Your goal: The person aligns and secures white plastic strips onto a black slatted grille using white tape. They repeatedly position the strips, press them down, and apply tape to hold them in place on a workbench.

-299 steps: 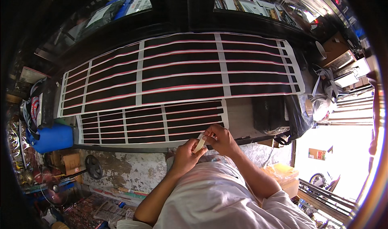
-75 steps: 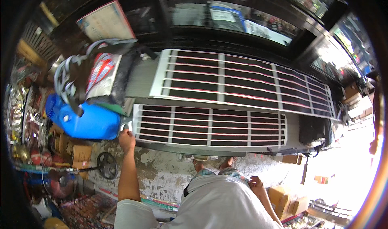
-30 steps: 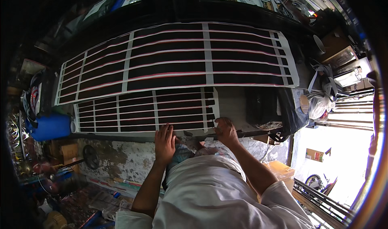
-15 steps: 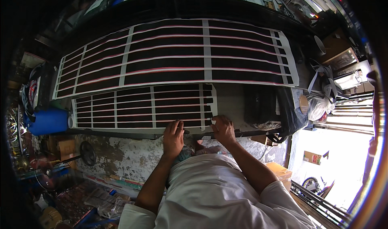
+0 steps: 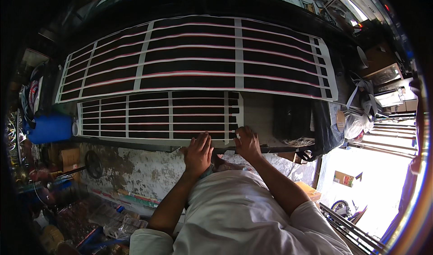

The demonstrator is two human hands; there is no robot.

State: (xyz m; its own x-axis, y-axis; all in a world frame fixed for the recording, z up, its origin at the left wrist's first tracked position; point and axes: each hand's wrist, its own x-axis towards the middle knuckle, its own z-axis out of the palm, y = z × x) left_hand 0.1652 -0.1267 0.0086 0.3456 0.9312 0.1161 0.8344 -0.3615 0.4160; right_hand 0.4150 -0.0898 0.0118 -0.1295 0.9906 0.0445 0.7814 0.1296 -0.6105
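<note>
A smaller black sheet (image 5: 198, 119) with pale stripes and grey cross bands lies along the front of the table. My left hand (image 5: 198, 155) rests on its front edge, fingers stretched out and lying flat. At the sheet's right front corner, my right hand (image 5: 249, 144) is closed, thumb and forefinger pinching a small white bit of the border. The fingers partly cover that corner. Behind it, a larger black sheet (image 5: 194, 69) of the same striped pattern spreads across the table, its front edge close to the smaller sheet's back edge.
Black wrapped bundles (image 5: 325, 125) sit right of the smaller sheet, beside a clear plastic bag (image 5: 356, 125). A blue container (image 5: 49, 129) and a white roll end (image 5: 75, 129) are at the left. Below the table edge stands a peeling wall (image 5: 140, 167).
My left hand has shifted slightly right along the smaller sheet's front edge, closer to my right hand. My right hand keeps its pinch at the corner. The whole view has tilted a little.
</note>
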